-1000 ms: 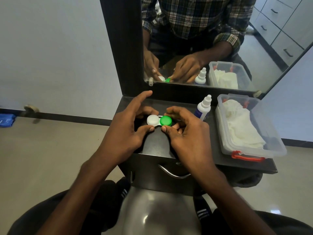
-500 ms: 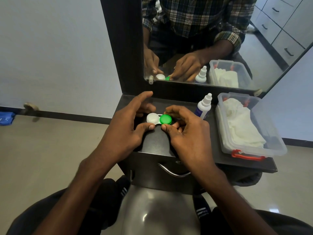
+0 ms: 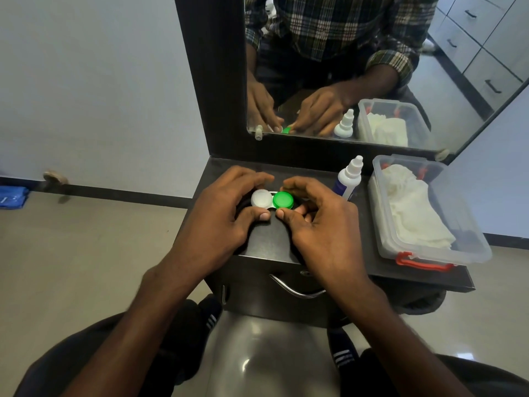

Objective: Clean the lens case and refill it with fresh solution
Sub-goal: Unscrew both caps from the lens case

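A contact lens case (image 3: 272,199) sits on the dark table top (image 3: 272,242) with both caps on: a white cap (image 3: 261,198) on the left, a green cap (image 3: 283,200) on the right. My left hand (image 3: 217,222) pinches the white side between thumb and fingers. My right hand (image 3: 320,224) pinches the green side the same way. A white solution bottle (image 3: 347,179) with a blue label and its cap on stands upright just right of my right hand.
A clear plastic box (image 3: 469,242) with red latches holds white tissues at the table's right end. A mirror (image 3: 372,67) stands along the back edge. A drawer handle (image 3: 297,290) sits below the front edge. My knees are under the table.
My left index finger, stretched out a second ago, has curled down over the white cap. Both hands stay on the case.
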